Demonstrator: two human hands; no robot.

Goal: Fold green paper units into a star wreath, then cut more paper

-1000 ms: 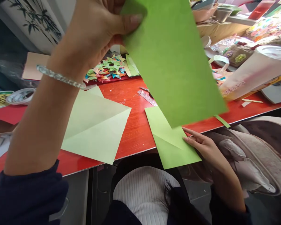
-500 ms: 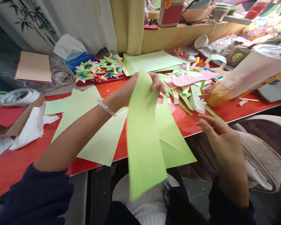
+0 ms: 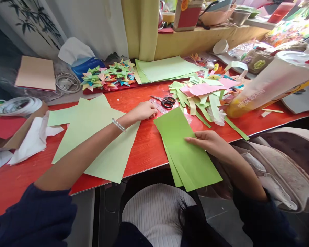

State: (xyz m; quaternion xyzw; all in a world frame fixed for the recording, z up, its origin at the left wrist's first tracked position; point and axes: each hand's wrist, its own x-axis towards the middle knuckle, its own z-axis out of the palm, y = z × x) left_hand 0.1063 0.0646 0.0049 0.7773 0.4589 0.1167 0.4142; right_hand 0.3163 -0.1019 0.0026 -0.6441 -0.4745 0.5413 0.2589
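My right hand (image 3: 208, 141) pinches the right edge of the green paper (image 3: 187, 151), thumb on top; the paper lies partly over the table's front edge, in at least two layers. My left hand (image 3: 145, 110) is over the red table (image 3: 146, 144), its fingers curled together and holding nothing that I can see. Just beyond it lie black-handled scissors (image 3: 167, 102). Pale green sheets (image 3: 105, 144) are spread under and beside my left forearm. To the right of the scissors is a pile of green and pink paper strips (image 3: 203, 94).
A tall plastic cup (image 3: 267, 82) leans at the right. Folded paper stars (image 3: 108, 75) and more green sheets (image 3: 167, 68) lie along the back. A cardboard box (image 3: 28, 128) and white tissue (image 3: 32, 142) are at the left, a bag (image 3: 280, 168) at the lower right.
The green paper that hung from my left hand now lies flatter, gripped by my right hand. My left hand has let go and moved down and left, uncovering the scissors.
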